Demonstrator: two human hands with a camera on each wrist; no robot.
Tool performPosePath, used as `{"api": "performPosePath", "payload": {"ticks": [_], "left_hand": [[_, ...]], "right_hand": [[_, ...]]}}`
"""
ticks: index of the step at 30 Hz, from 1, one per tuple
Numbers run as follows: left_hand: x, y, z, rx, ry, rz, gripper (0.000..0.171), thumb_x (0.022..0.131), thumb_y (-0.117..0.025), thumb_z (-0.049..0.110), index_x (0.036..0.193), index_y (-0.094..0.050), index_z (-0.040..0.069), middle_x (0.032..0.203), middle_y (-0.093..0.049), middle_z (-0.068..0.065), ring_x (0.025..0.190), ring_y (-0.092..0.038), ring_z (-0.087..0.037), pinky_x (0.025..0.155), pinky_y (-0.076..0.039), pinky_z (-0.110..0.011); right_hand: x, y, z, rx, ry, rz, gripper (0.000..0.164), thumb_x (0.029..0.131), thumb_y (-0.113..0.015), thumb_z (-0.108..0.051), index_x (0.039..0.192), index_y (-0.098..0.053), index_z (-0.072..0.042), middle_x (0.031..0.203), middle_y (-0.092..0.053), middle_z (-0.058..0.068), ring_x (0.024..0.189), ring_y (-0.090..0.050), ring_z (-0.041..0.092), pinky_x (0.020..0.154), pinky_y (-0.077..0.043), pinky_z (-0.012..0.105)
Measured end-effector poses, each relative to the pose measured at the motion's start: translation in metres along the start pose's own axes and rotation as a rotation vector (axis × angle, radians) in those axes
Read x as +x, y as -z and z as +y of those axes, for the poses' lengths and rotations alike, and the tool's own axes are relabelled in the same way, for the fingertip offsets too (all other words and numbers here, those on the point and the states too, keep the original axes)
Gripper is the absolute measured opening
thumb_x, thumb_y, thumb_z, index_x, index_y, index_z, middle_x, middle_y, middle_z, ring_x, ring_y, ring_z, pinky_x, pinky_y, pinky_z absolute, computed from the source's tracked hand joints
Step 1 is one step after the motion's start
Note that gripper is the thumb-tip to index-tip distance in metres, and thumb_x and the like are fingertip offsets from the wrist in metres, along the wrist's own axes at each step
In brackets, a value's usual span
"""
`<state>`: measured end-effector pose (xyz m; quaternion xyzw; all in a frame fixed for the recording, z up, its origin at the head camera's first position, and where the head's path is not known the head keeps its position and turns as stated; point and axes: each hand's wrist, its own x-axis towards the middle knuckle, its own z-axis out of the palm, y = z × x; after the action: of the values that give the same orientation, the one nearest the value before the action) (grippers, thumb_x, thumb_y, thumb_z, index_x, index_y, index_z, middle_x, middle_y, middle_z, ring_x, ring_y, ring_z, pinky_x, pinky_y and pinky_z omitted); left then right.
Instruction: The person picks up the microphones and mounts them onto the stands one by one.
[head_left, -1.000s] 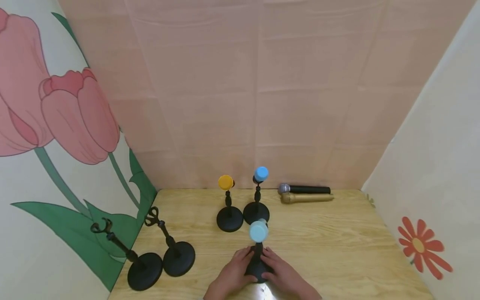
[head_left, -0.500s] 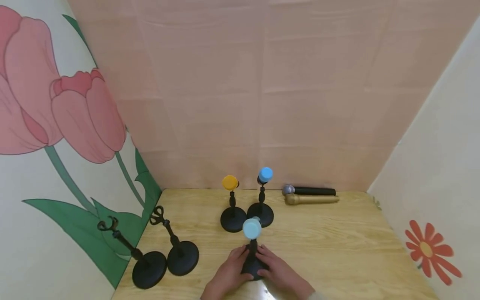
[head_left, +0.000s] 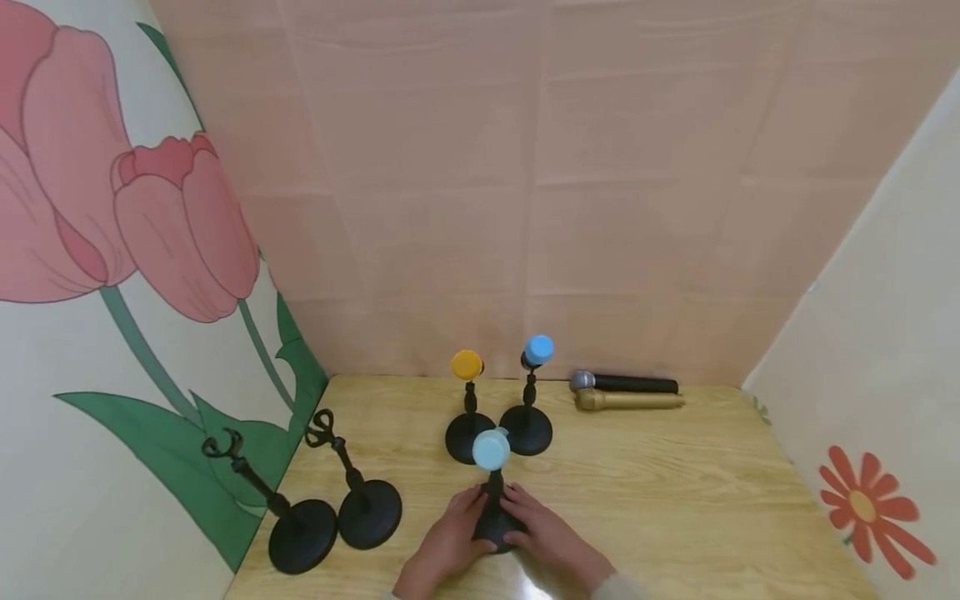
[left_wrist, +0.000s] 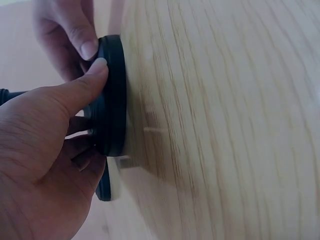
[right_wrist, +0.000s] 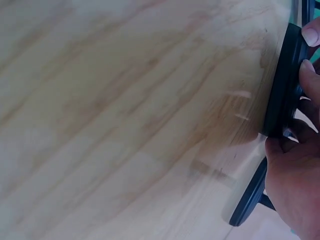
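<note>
At the near middle of the tabletop (head_left: 660, 475), between two hands, a black stand (head_left: 497, 531) stands upright, its pale blue disc (head_left: 491, 450) turned toward the head camera. The left hand (head_left: 452, 535) and the right hand (head_left: 547, 533) hold its round base from opposite sides; the fingers of each curl round it, thumbs at the near edge and other fingertips toward the far side, with only the base's width between the two hands. Whether the base bears fully on the wood or is slightly raised cannot be told for certain.

Such a low, two-sided grip seems the right one: the weight probably sits in the base, while the disc on top could make the stand tip if one side were pushed harder. Even pressure and matched movement from both hands should hold the base level, and fingertips are best clear of its underside. Care seems due at the far side, where the yellow-topped stand (head_left: 469, 437) and the blue-topped stand (head_left: 527, 431) stand near; the far fingertips could knock their bases. Well off to the left, two bare stands (head_left: 302, 537) call for no attention.
</note>
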<state>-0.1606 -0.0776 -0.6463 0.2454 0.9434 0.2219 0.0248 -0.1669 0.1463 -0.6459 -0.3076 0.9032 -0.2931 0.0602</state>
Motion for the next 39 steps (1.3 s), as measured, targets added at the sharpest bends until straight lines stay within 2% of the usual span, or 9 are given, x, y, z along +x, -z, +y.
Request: {"api": "performPosePath", "payload": {"ticks": [4, 13, 19, 28, 32, 39], "left_hand": [[-0.001, 0.003, -0.005, -0.006, 0.018, -0.004, 0.072, 0.083, -0.065, 0.046, 0.141, -0.042, 0.009, 0.148, -0.033, -0.011, 0.134, -0.034, -0.025, 0.098, -0.044, -0.039], [-0.004, 0.007, -0.016, -0.005, 0.047, 0.005, 0.072, 0.084, -0.064, 0.046, 0.141, -0.041, 0.009, 0.148, -0.033, -0.011, 0.134, -0.034, -0.027, 0.099, -0.042, -0.041], [-0.008, 0.013, -0.025, -0.011, 0.062, 0.009, 0.07, 0.085, -0.064, 0.042, 0.142, -0.039, 0.01, 0.148, -0.034, -0.012, 0.134, -0.034, -0.029, 0.098, -0.043, -0.042], [-0.01, 0.025, -0.036, -0.059, 0.114, -0.012, 0.07, 0.086, -0.065, 0.034, 0.141, -0.038, 0.0, 0.148, -0.031, -0.018, 0.134, -0.031, -0.035, 0.101, -0.039, -0.047], [-0.011, 0.033, -0.041, -0.102, 0.143, -0.014, 0.069, 0.086, -0.066, 0.029, 0.14, -0.037, -0.002, 0.148, -0.03, -0.02, 0.135, -0.029, -0.036, 0.102, -0.036, -0.05], [-0.013, 0.043, -0.049, -0.118, 0.178, -0.036, 0.068, 0.088, -0.064, 0.028, 0.142, -0.035, 0.0, 0.15, -0.026, -0.021, 0.137, -0.026, -0.036, 0.103, -0.034, -0.052]], "right_hand": [[0.006, -0.001, -0.001, 0.011, 0.0, -0.011, 0.051, 0.094, -0.053, -0.034, 0.141, -0.043, -0.016, 0.152, -0.029, 0.005, 0.139, -0.024, 0.034, 0.104, -0.034, 0.051], [0.019, -0.005, -0.01, -0.022, 0.03, 0.012, 0.052, 0.093, -0.055, -0.033, 0.14, -0.044, -0.012, 0.15, -0.031, 0.009, 0.137, -0.025, 0.036, 0.104, -0.033, 0.05], [0.032, -0.007, -0.018, 0.017, 0.042, 0.004, 0.053, 0.092, -0.056, -0.031, 0.14, -0.044, -0.011, 0.149, -0.034, 0.011, 0.136, -0.027, 0.039, 0.103, -0.033, 0.052], [0.059, -0.022, -0.022, -0.047, 0.048, 0.021, 0.055, 0.089, -0.06, -0.032, 0.135, -0.049, -0.005, 0.146, -0.038, 0.014, 0.133, -0.032, 0.04, 0.103, -0.035, 0.05], [0.069, -0.027, -0.025, -0.057, 0.061, 0.015, 0.054, 0.09, -0.059, -0.033, 0.136, -0.048, -0.007, 0.146, -0.037, 0.013, 0.134, -0.032, 0.037, 0.104, -0.035, 0.047], [0.082, -0.031, -0.031, -0.033, 0.058, -0.015, 0.054, 0.091, -0.056, -0.034, 0.139, -0.045, -0.012, 0.149, -0.034, 0.01, 0.137, -0.029, 0.033, 0.105, -0.034, 0.047]]}}
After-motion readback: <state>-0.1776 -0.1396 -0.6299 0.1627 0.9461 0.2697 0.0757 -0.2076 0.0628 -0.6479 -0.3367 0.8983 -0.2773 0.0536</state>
